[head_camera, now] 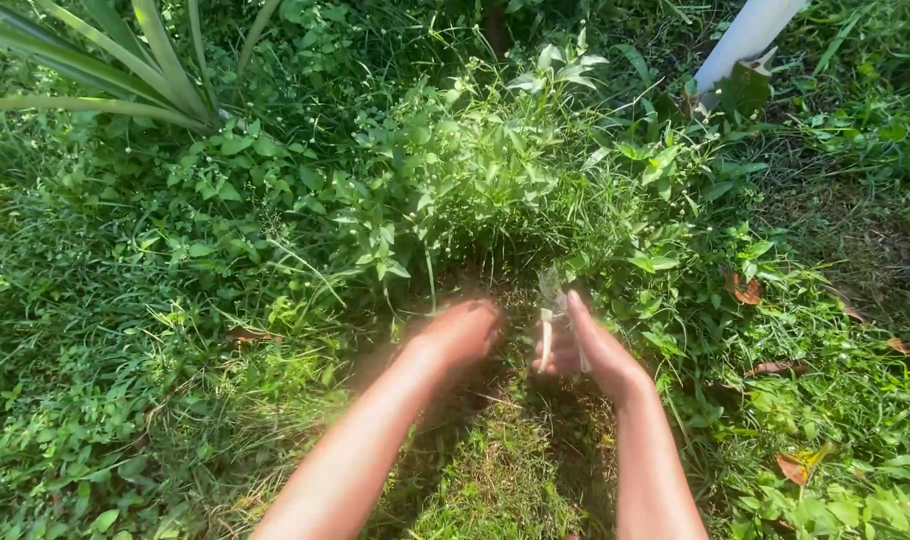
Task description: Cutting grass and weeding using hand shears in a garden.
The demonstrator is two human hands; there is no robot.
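Weeds (475,180) form a leafy clump; just below it the left hand (463,332) curls loosely at the stems, its grasp blurred and unclear. Beside it the right hand (590,350) grips a pale-handled tool (552,320), its blade indistinct.

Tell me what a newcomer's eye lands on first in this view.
Two bare arms reach up from the bottom edge into a leafy weed clump at centre. The left hand is curled at the clump's shaded base, and the right hand holds a small pale tool, too blurred to name. A white post slants in the upper right corner.
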